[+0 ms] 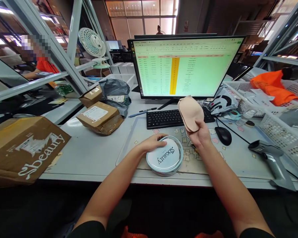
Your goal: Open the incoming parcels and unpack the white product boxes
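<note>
My left hand [154,143] grips the far left rim of a round, pale blue container [165,158] marked "beauty", its thumb lying on the white top. The container rests on the desk mat near the front edge. Pinched in my right hand [200,135] is a small stack of beige, rounded soft pads [190,113], lifted in front of the keyboard [164,119]. Their exact kind I cannot tell. Part of the keyboard is hidden behind the pads.
Behind the keyboard stands a monitor [201,72]. A mouse [223,136], a barcode scanner [270,158] and a white basket [280,132] are to the right. On the left are cardboard boxes [99,117], a grey plastic bag [115,89] and a large carton [22,152]. Pens [141,112] lie by the keyboard.
</note>
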### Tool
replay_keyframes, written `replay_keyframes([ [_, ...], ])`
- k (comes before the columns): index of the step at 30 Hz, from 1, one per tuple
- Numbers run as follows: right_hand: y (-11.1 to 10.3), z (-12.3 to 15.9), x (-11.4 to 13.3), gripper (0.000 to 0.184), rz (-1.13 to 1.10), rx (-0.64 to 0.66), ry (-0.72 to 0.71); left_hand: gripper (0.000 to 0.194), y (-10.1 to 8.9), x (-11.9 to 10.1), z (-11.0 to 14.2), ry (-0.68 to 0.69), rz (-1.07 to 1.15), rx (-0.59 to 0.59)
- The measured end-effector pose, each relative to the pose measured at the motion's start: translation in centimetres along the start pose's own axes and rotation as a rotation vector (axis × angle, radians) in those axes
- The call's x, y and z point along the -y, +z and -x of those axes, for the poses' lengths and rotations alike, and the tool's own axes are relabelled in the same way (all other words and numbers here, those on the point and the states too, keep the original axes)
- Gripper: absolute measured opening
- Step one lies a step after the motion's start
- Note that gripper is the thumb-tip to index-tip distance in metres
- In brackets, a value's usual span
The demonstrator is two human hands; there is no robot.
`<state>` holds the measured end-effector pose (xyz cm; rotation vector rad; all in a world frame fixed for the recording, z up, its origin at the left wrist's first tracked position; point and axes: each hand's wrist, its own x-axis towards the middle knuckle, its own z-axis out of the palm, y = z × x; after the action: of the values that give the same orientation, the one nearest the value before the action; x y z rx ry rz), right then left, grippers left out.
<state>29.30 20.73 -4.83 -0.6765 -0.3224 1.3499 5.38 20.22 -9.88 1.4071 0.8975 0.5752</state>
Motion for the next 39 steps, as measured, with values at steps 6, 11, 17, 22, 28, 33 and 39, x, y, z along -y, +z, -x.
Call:
replay_keyframes([
  [6, -0.5, 0.5, -0.2, 0.052, 0.159, 0.189, -0.174, 0.059, -0.2, -0.5, 0.0, 0.313, 0.066, -0.417],
  [11, -1.1, 2.8, -3.0, 0.058, 0.853, 0.455, -0.616, 0.078, 0.9, -1.5, 1.3, 0.440, 0.239, -0.274],
  [17, -1.6, 4.7, -4.4, 0.086, 1.399, 0.906, -0.688, 0.102, 2.5, -1.8, 1.6, 0.353, 0.460, -0.220],
  [22, -1.6, 4.5, -3.6, 0.089, 1.417, 0.840, -0.692, 0.096, 2.1, -1.8, 1.7, 0.268, 0.446, -0.201],
  [28, -1.4, 4.0, -2.6, 0.082, 1.420, 0.723, -0.754, 0.094, 1.9, -2.6, 1.9, 0.260, 0.438, -0.202],
  [33, -1.9, 3.8, -3.5, 0.122, 1.524, 0.852, -0.766, 0.095, 2.2, -2.8, 1.3, 0.364, 0.315, -0.426],
  [39, -1.5, 4.8, -3.8, 0.103, 1.527, 0.843, -1.002, 0.069, 1.5, -2.4, 1.3, 0.279, 0.150, -0.613],
])
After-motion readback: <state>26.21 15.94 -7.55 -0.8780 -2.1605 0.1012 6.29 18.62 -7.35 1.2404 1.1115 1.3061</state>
